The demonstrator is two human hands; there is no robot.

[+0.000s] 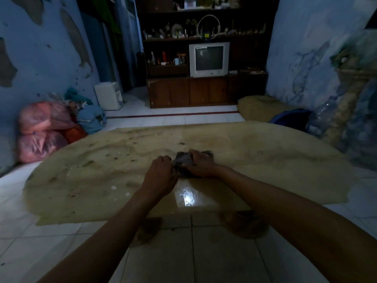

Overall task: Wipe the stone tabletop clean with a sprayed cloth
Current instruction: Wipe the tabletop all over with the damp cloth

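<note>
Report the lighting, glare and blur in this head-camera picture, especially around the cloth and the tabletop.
Head view: the room is dim with a blue cast; a bright glare patch sits on the wet near edge of the stone tabletop; the dark cloth under the right hand and beside the left hand lacks detail; the frame's edges are smeared and bent by the wide lens, while the television stays fairly sharp.

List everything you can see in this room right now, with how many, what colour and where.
stone tabletop: one, tan, stained, centre
cloth: one, dark grey, bunched on tabletop middle
television: one, white, in dark wooden shelf unit
plastic bags: two, pink, left wall
blue bundle: one, beside the bags
white appliance: one, far left floor
cushion: one, tan, far right floor
plastic bottle: one, clear, right
left hand: curled at cloth's edge
right hand: grips cloth
</note>
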